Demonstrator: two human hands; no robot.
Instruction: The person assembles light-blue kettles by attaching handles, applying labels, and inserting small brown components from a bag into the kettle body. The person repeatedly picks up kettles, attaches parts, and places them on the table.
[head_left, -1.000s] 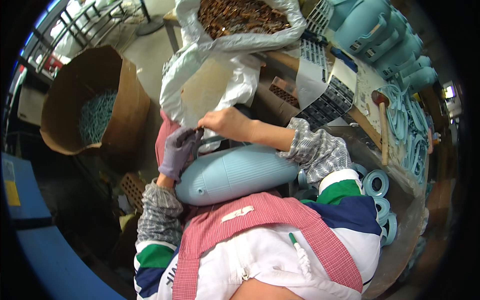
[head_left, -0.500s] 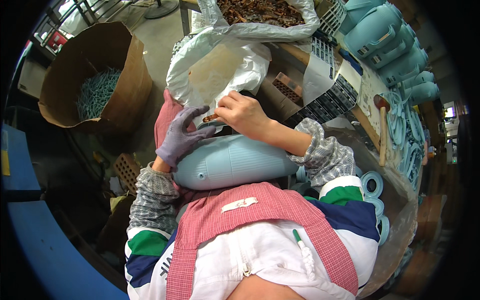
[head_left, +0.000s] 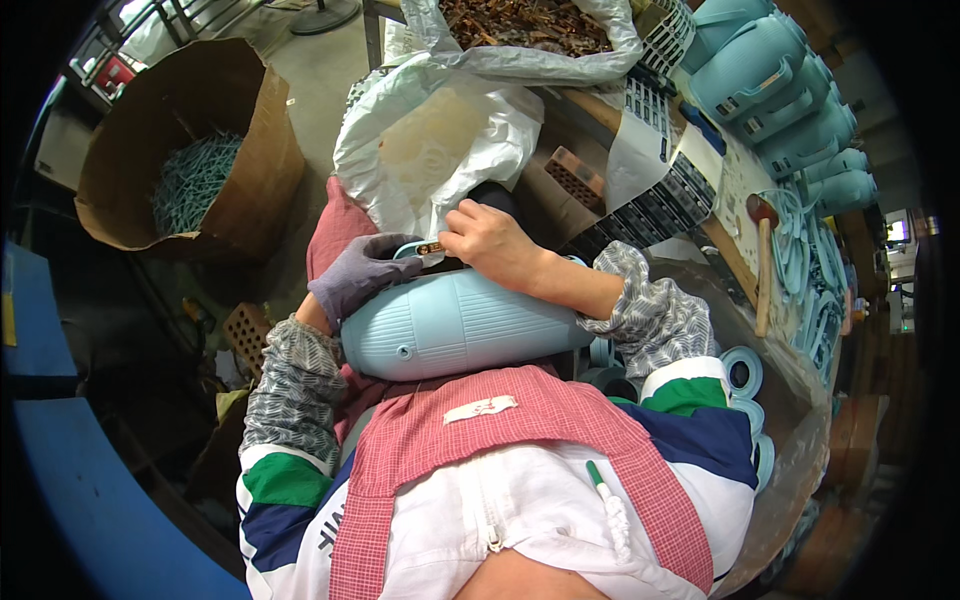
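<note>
A light-blue ribbed plastic vessel (head_left: pixel 460 320), shaped like a jug or flask body, lies sideways across my lap. My left hand (head_left: pixel 365 272), in a grey-purple glove, is closed round its left end and far side. A light-blue curved edge (head_left: pixel 406 249), perhaps part of a handle, shows by the gloved fingers. My bare right hand (head_left: pixel 492 242) pinches a small copper-coloured strip (head_left: pixel 430 248) against that edge. My right forearm lies over the right end of the vessel. The far side of the vessel is hidden beneath my hands.
Ahead lies a white plastic bag (head_left: pixel 440 130), below another bag of copper-coloured pieces (head_left: pixel 530 25). A cardboard drum (head_left: pixel 270 130) with thin blue parts stands left. Right are a mallet (head_left: pixel 764 270), blue handles (head_left: pixel 800 240), stacked blue jugs (head_left: pixel 760 70) and blue rings (head_left: pixel 742 372).
My left hand has gone from spread fingers to closed round the vessel's end. My right hand has moved slightly right and down, bringing the copper-coloured strip to the blue edge.
</note>
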